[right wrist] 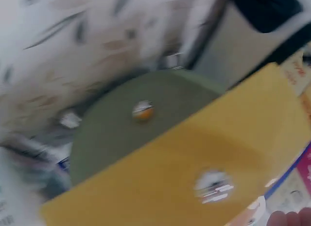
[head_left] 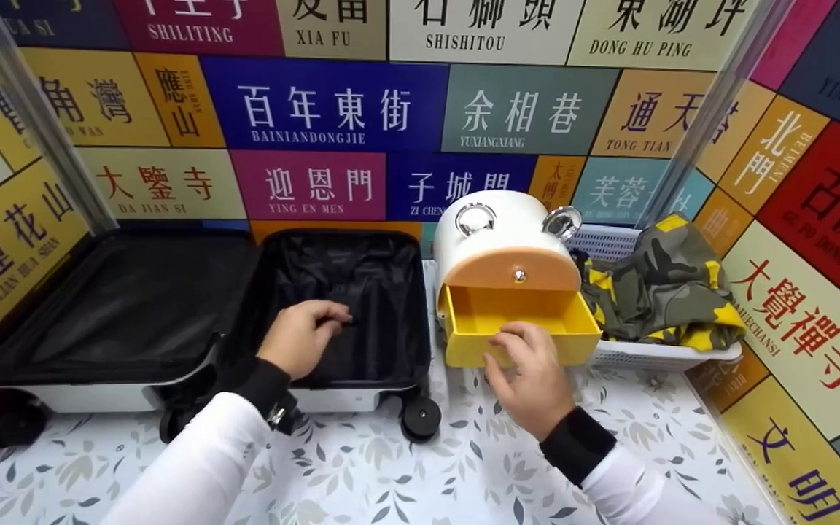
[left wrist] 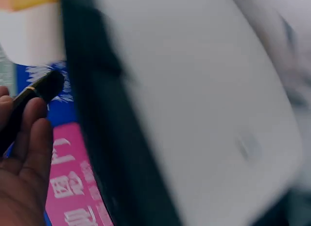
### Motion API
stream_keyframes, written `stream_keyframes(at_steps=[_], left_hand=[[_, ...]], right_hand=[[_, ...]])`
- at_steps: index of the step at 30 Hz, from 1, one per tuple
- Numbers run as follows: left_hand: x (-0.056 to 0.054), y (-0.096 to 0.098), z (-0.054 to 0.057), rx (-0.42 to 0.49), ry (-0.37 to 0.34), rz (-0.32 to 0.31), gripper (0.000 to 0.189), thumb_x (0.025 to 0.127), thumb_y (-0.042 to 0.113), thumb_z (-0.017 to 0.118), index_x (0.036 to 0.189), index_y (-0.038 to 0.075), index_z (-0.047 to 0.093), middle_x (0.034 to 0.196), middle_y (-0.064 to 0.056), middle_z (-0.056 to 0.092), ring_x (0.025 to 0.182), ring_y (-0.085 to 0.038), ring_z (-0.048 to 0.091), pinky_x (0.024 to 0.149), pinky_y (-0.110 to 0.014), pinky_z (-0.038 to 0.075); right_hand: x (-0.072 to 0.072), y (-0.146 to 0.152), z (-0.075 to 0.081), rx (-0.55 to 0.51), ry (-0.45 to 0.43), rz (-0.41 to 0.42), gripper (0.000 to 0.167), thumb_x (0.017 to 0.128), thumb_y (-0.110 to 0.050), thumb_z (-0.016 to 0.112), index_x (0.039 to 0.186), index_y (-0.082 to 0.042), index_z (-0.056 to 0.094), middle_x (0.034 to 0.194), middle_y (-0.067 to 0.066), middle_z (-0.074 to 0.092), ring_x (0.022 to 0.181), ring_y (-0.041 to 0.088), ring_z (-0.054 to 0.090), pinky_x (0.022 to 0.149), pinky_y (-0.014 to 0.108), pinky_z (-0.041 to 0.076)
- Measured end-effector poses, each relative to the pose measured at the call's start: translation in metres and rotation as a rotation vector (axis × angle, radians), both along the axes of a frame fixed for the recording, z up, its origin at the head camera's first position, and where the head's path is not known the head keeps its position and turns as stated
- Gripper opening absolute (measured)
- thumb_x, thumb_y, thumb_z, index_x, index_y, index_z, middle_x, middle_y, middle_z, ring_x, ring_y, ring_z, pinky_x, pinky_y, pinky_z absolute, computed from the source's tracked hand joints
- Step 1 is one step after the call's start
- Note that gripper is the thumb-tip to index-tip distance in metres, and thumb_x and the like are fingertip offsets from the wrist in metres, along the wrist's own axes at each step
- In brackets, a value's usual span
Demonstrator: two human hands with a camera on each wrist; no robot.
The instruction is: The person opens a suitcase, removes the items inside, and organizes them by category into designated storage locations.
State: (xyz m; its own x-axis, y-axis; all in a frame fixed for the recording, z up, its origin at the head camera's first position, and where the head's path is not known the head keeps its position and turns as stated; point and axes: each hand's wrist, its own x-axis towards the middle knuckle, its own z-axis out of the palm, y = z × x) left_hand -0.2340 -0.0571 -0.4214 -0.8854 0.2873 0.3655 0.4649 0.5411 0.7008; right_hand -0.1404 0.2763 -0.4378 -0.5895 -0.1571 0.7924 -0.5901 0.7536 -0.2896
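In the head view my left hand [head_left: 297,337] is over the open black-lined suitcase [head_left: 383,292]. The left wrist view shows its fingers and thumb pinching a slim black pen [left wrist: 50,84] with a thin gold band. My right hand [head_left: 539,379] hangs at the front of a pulled-out yellow drawer [head_left: 522,354], fingers loosely bent and holding nothing. That drawer belongs to a small white rounded cabinet [head_left: 456,219] with an orange upper front. A round silver knob [right wrist: 214,186] on the drawer front appears in the right wrist view, with fingertips [right wrist: 291,219] at the lower right corner.
The suitcase's other half [head_left: 128,306] lies at the left, with black wheels [head_left: 420,418] toward me. Right of the cabinet, a white basket [head_left: 653,357] holds camouflage cloth [head_left: 668,284]. A floral-patterned cover [head_left: 362,467] lies underneath. Colourful sign-covered walls [head_left: 318,106] enclose the back and sides.
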Motion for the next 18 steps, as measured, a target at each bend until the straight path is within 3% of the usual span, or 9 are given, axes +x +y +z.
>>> stream_keyframes(at_steps=[4,7,10,14,18], left_hand=[[0.016,0.034,0.018,0.308,-0.100,-0.138,0.013,0.093,-0.006,0.067,0.099,0.000,0.076,0.113,-0.011,0.074,0.088,-0.022,0.074,0.078,-0.031,0.060],[0.032,0.059,0.029,0.413,-0.137,-0.281,0.012,0.094,-0.007,0.065,0.101,-0.004,0.073,0.115,-0.016,0.073,0.090,-0.024,0.074,0.079,-0.032,0.061],[0.043,0.073,0.034,0.480,-0.181,-0.358,0.009,0.095,-0.008,0.063,0.099,-0.006,0.070,0.116,-0.019,0.071,0.094,-0.026,0.073,0.080,-0.035,0.061],[0.047,0.076,0.032,0.535,-0.249,-0.384,0.009,0.095,-0.013,0.059,0.100,-0.009,0.065,0.116,-0.021,0.069,0.097,-0.030,0.072,0.083,-0.036,0.060],[0.045,0.073,0.029,0.433,-0.209,-0.386,0.021,0.096,-0.006,0.062,0.118,-0.005,0.063,0.123,-0.019,0.066,0.108,-0.029,0.069,0.092,-0.037,0.057]], right_hand=[[-0.002,-0.026,0.018,0.019,-0.138,0.158,0.043,0.092,-0.014,0.074,0.132,-0.002,0.065,0.133,0.015,0.062,0.120,0.029,0.059,0.105,0.044,0.047],[-0.004,-0.044,0.029,-0.015,-0.262,0.276,0.049,0.097,-0.014,0.069,0.142,0.001,0.057,0.142,0.016,0.057,0.118,0.026,0.064,0.101,0.039,0.052],[-0.007,-0.053,0.037,-0.075,-0.308,0.293,0.040,0.097,-0.008,0.069,0.135,0.001,0.063,0.136,0.015,0.062,0.108,0.023,0.069,0.090,0.032,0.057],[-0.012,-0.052,0.044,-0.074,-0.300,0.225,0.025,0.093,-0.006,0.074,0.117,-0.006,0.074,0.116,0.006,0.072,0.103,0.016,0.069,0.088,0.029,0.057],[-0.020,-0.039,0.049,0.020,-0.255,0.207,0.019,0.092,-0.007,0.074,0.112,-0.006,0.076,0.109,0.004,0.074,0.101,0.017,0.070,0.090,0.033,0.056]])
